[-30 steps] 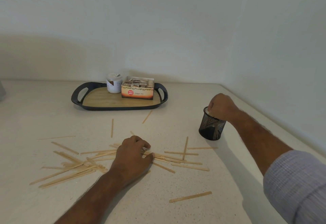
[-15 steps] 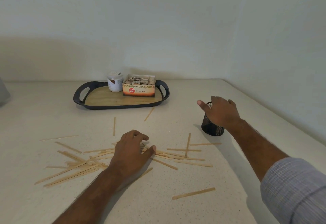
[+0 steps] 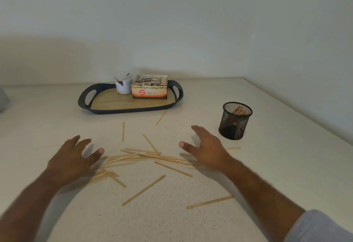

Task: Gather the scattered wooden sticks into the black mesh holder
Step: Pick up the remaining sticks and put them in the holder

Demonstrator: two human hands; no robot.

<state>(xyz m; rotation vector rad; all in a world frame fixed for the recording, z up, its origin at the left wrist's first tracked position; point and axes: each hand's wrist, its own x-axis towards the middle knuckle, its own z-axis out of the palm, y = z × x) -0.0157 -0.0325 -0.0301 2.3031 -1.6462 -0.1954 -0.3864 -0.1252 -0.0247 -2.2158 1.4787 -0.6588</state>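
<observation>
Surface: a pale speckled countertop [image 3: 191,222] set into a corner of plain white walls.
Sticks: the wooden sticks [image 3: 145,156] lie flat in a loose crossed heap near the middle of the countertop, with strays toward the near edge and a few up by the tray.
Handling: thin, flat and stiff, surely very light; lying flush on a smooth top they will likely slide rather than lift, so sweeping them into a bundle and pinching it mid-length looks best.
Holder: the black mesh holder [image 3: 235,121] stands upright toward the right edge, some sticks already inside.
Left hand: the left hand [image 3: 71,160] is spread, holding nothing, over the heap's left end.
Right hand: the right hand [image 3: 207,151] is likewise splayed and empty, at the heap's right end.
Beyond: a dark tray [image 3: 84,100] by the back edge carries a white jar [image 3: 123,83] and a tea box [image 3: 150,89].
</observation>
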